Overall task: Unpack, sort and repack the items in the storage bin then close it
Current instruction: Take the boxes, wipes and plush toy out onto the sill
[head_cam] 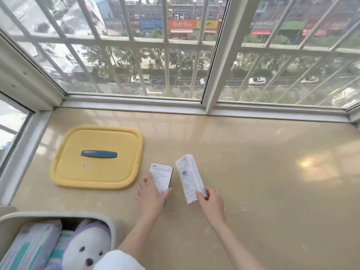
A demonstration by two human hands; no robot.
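We are holding one carton in each of our hands above the glossy beige window ledge. Our left hand is gripping a short white box with a dark side edge and small print on its face, thumb on one side and fingers on the other. Our right hand is pinching the lower end of a taller, slimmer white box that is showing a barcode and is leaning away from us. The two boxes are sitting just beside each other without touching; we cannot tell whether their lower ends are resting on the ledge.

The storage bin is standing open at the near left corner, pale grey-beige with rounded corners. Inside it, a white and lilac plush toy is facing up, a flat white and teal package is leaning to its left, and something striped in teal is lying between them. The bin's yellow lid is lying flat on the ledge to the left of our hands, well apart from the bin, with a dark blue handle across its middle and a small sticker just below it. A white sleeve is showing at the bottom edge.
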